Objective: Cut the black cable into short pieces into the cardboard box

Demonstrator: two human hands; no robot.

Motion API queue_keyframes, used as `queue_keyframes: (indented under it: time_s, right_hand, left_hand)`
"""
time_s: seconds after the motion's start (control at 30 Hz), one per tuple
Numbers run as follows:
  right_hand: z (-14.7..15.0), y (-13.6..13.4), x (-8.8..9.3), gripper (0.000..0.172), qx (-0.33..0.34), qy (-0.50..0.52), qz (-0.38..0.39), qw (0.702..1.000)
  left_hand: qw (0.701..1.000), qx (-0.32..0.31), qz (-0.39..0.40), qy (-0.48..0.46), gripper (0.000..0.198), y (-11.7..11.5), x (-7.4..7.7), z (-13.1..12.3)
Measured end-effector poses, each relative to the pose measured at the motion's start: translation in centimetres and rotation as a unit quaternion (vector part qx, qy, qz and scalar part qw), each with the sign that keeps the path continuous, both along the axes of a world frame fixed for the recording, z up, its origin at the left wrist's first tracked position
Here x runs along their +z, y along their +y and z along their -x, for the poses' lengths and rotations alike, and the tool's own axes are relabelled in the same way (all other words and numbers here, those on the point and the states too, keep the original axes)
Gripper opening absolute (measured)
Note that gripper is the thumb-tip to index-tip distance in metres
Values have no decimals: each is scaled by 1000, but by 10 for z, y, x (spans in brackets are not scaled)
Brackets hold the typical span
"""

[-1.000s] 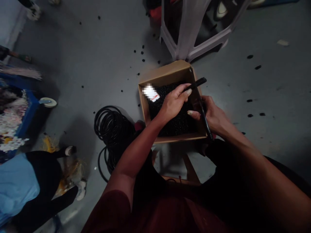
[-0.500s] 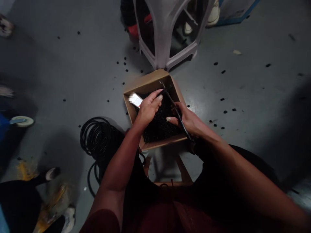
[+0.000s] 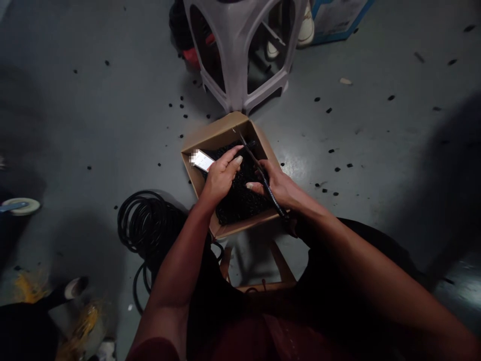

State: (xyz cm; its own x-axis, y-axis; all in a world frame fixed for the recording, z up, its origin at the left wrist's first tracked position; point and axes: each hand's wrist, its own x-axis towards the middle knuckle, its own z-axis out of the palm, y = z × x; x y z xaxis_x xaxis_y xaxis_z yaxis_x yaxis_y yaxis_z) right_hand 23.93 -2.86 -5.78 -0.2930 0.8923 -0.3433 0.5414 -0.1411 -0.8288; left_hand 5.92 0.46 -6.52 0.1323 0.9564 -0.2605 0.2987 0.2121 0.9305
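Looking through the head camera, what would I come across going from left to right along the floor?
A pale wheel, then a coil of black cable, then a cardboard box, then scattered black bits.

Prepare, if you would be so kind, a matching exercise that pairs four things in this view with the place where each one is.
Things:
1. black cable coil
2. white label
3. white plastic stool
4. black ribbed strip

Places:
A. Held in the right hand
B. Inside the cardboard box, beside the left hand
C. On the floor just beyond the box
D. On the floor to the left of the box

Pairs: 1-D, 2-B, 3-C, 4-A
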Motion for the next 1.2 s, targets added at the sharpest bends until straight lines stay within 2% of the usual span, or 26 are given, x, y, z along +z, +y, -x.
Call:
queue_keyframes:
  time_s: [0.47, 0.73, 1.2]
  right_hand:
    - [2, -1, 1, 58, -11, -37, -14, 999]
    - [1, 0, 1, 57, -8, -26, -13, 1000]
    - [0, 0, 2, 61, -11, -21, -13, 1000]
  left_hand:
    - [1000, -4, 9, -8, 43, -1, 6, -1]
    - [1000, 7, 0, -24, 43, -2, 11, -2]
    - [999, 15, -9, -29, 42, 0, -1, 2]
